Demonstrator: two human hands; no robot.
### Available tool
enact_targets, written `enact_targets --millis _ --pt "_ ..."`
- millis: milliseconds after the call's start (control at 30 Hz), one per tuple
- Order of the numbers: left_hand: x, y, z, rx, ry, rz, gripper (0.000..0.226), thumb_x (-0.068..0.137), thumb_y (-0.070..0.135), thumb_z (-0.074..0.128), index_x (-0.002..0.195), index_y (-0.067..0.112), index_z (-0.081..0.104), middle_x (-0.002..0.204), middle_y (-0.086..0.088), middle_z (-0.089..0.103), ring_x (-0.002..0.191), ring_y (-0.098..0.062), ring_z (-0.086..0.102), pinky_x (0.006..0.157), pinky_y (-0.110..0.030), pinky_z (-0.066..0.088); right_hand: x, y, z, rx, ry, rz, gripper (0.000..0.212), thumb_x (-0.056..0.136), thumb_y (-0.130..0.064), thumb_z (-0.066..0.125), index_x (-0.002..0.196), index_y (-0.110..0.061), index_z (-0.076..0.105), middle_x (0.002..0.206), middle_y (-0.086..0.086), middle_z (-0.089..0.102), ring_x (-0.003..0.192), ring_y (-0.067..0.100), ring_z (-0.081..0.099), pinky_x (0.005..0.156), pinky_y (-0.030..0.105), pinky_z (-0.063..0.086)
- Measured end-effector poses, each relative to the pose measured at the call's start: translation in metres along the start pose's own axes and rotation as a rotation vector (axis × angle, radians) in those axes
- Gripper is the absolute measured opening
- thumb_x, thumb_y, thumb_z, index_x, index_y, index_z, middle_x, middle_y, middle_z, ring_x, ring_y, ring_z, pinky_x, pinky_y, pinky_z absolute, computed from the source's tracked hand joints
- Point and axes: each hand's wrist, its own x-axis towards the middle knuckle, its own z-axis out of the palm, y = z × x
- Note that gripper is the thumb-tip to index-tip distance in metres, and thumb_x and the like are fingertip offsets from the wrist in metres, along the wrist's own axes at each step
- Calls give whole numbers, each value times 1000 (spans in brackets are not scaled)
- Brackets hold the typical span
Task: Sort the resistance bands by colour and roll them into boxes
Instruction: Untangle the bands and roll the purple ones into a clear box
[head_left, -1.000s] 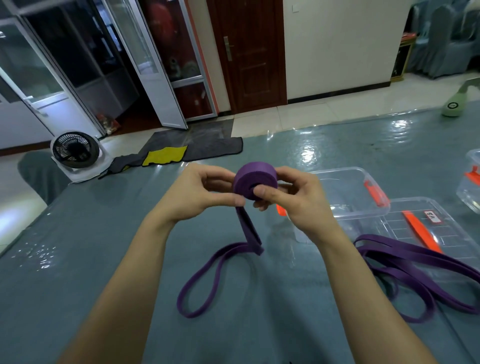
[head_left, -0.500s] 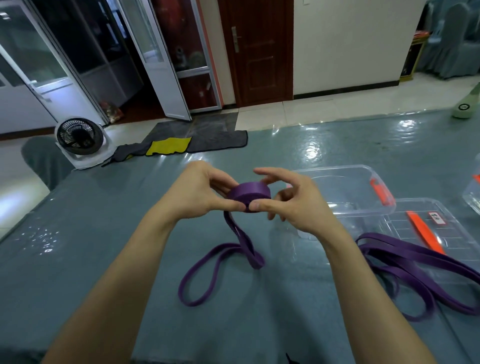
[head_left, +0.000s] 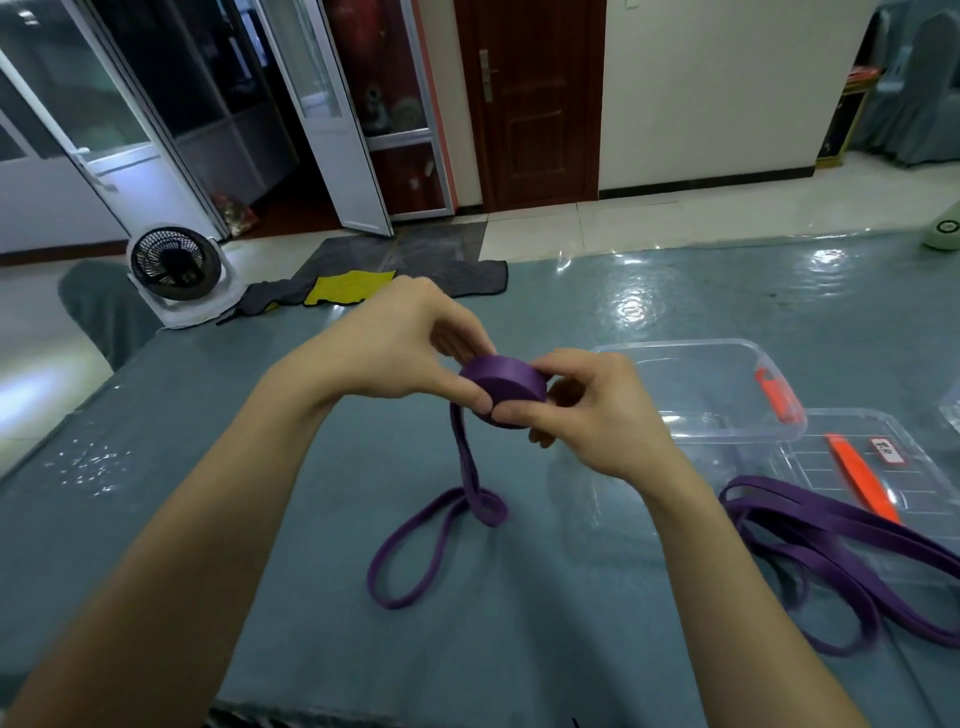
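Tipped flatter than a second ago, the purple roll (head_left: 501, 382) sits pinched between left hand (head_left: 395, 353) and right hand (head_left: 597, 415), fingers curled round it. Its loose tail (head_left: 462, 457) hangs below the left hand, lying along the bench (head_left: 156, 415) toward the person.

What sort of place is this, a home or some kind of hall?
Probably a home's dining room or a small hall; I cannot be sure. It shows in the large table with a grey-blue cloth, the dark brown wooden door and the small white floor fan on pale tiles.
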Motion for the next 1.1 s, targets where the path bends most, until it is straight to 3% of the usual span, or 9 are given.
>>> enact_targets --millis 100,200,367,500,633,700,800,1000,1100 --pt "-12 -23 12 -429 108 48 40 73 31 100 109 25 85 103 4 85 101 -16 81 97 -32 63 -1 -9 -5 307 55 10 34 75 -20 94 106 -9 83 78 22 75 57 28 70 58 33 59" --pt "-19 -35 38 -760 213 55 45 72 29 100 114 26 85 110 -6 85 106 -26 82 97 -35 64 2 -11 4 511 108 46 37 74 -20 89 107 -5 82 88 20 79 60 27 69 60 30 60" --pt "-17 -44 54 -884 306 16 34 75 26 97 107 30 87 107 -4 85 101 -23 83 88 -27 64 10 -6 40 696 123 134 46 73 -27 86 110 -2 79 92 16 78 62 26 65 68 34 59" --pt "-27 -62 31 -666 242 -37 29 76 27 97 103 24 87 97 3 86 92 -17 83 85 -23 64 21 -4 47 461 17 173 51 76 -26 91 121 -7 75 91 15 81 67 29 73 65 38 61" --pt "-28 -75 -5 -285 81 -100 24 76 29 100 97 27 88 84 13 83 81 -3 80 79 -22 64 42 -16 46 13 -63 141 64 69 -45 100 127 -41 73 112 -18 77 58 21 73 50 27 51" --pt "-23 -78 -21 -27 9 -99 21 76 36 99 93 30 88 79 15 82 77 0 77 77 -31 64 57 -25 53 -212 -143 92 54 70 -54 97 118 -43 76 104 -26 74 59 15 73 53 23 52" --pt "-18 -79 -40 283 -75 -79 21 75 45 94 91 33 87 73 16 78 74 -1 73 73 -38 62 78 -35 71 -538 -237 4 31 79 -53 91 100 -36 78 86 -22 73 68 5 69 60 21 49" --pt "-10 -96 -67 424 -114 -33 21 71 50 94 75 39 76 65 22 71 67 2 66 58 -32 51 103 -44 94 -487 -290 -22 30 83 -44 91 103 -27 77 83 -8 77 65 12 74 65 40 65" --pt "-7 -110 -92 212 -32 -18 22 72 46 96 87 36 84 71 25 76 72 3 73 69 -28 58 126 -61 87 -397 -211 -83 20 84 -36 92 98 -27 80 73 -4 78 64 12 77 71 40 66"
